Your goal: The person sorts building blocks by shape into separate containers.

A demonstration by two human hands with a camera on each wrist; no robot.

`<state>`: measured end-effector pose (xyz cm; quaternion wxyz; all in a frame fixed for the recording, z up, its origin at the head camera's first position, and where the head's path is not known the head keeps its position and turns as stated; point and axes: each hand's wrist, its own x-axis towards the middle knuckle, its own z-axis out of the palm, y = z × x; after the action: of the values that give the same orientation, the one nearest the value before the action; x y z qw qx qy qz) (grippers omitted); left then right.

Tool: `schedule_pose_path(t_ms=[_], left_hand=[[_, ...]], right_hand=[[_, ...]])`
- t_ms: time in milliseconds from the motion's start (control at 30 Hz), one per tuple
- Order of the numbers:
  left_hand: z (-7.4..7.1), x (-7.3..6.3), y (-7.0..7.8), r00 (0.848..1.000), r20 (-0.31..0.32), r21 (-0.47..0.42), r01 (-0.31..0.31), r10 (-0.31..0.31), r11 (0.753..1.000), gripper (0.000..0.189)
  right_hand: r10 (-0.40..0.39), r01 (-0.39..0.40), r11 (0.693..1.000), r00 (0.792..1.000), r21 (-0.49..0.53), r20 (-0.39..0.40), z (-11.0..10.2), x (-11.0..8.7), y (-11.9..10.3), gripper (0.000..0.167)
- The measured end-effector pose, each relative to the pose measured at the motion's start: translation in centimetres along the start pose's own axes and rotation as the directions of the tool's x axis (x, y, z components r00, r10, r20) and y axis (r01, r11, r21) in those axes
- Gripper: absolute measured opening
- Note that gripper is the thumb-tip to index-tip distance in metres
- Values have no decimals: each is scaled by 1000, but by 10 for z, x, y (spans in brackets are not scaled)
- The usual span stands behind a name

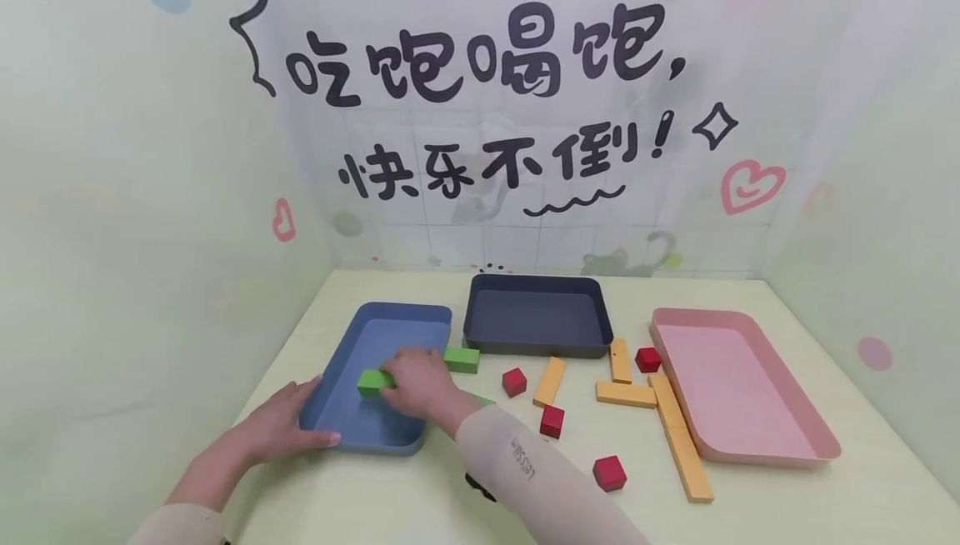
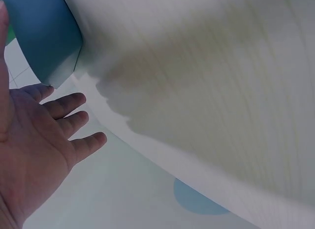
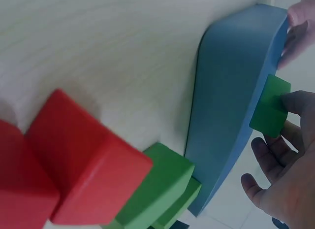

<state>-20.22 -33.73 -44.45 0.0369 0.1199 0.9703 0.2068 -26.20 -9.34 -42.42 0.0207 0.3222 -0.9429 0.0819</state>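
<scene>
A: You are pinching 1 rectangular green block [image 1: 372,382] by its right end with your right hand [image 1: 422,382] and holding it over the blue tray [image 1: 382,337]; that grip is looking off-centre to me, so a loosening thumb could be letting the free end tip and drop.

B: Your right sleeve [image 1: 540,470] is worrying me more; it is crossing close to 1 partly hidden green block [image 1: 484,400] and 1 red cube [image 1: 552,421], so a low drag could be sweeping either aside.

A: Your right forearm is reaching diagonally leftward, the back of the hand facing up; your left hand [image 1: 281,424] is lying spread at the tray's near-left side, its fingers touching the outer wall, unclenched.

B: So that hand could be nudging the tray if you are leaning on it; whether the block is touching the tray floor, I cannot tell.
</scene>
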Motion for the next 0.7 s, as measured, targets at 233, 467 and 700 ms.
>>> schedule_pose_path(t_ms=[233, 467, 700], left_hand=[[5, 5, 3, 1000, 25, 12, -2, 1, 1000, 106], [2, 4, 6, 999, 45, 48, 18, -21, 999, 109], [-3, 0, 7, 998, 60, 39, 35, -37, 999, 109]], right_hand=[[9, -9, 1000, 1000, 7, 20, 10, -4, 0, 37], [30, -31, 999, 999, 40, 16, 8, -6, 8, 44], [63, -62, 994, 998, 87, -5, -7, -9, 37, 41]])
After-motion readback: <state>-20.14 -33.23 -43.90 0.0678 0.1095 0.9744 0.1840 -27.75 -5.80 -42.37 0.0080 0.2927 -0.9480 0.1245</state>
